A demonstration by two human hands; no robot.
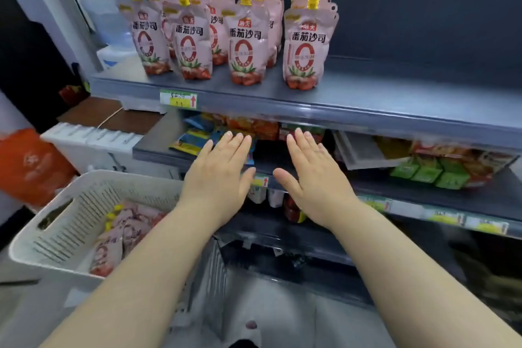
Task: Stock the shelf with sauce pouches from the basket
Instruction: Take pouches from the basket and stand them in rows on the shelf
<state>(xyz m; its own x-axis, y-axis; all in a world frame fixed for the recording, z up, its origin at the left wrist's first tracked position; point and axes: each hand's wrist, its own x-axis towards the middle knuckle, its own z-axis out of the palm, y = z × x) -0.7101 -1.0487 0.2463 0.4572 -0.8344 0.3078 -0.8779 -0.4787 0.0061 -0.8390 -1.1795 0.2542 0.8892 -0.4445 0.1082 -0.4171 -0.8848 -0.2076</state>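
At the left, the white basket (84, 206) holds several sauce pouches (118, 234) lying flat. The left hand (217, 175) and right hand (313, 178) are stretched out flat, fingers spread, holding nothing. Above them, more pouches (245, 39) stand upright on the grey shelf (367, 93).

Pouches (244, 37) stand on the shelf (395, 93); basket (56, 223) lower left.

Left hand (219, 178) and right hand (313, 175) extended flat, palms down, empty.
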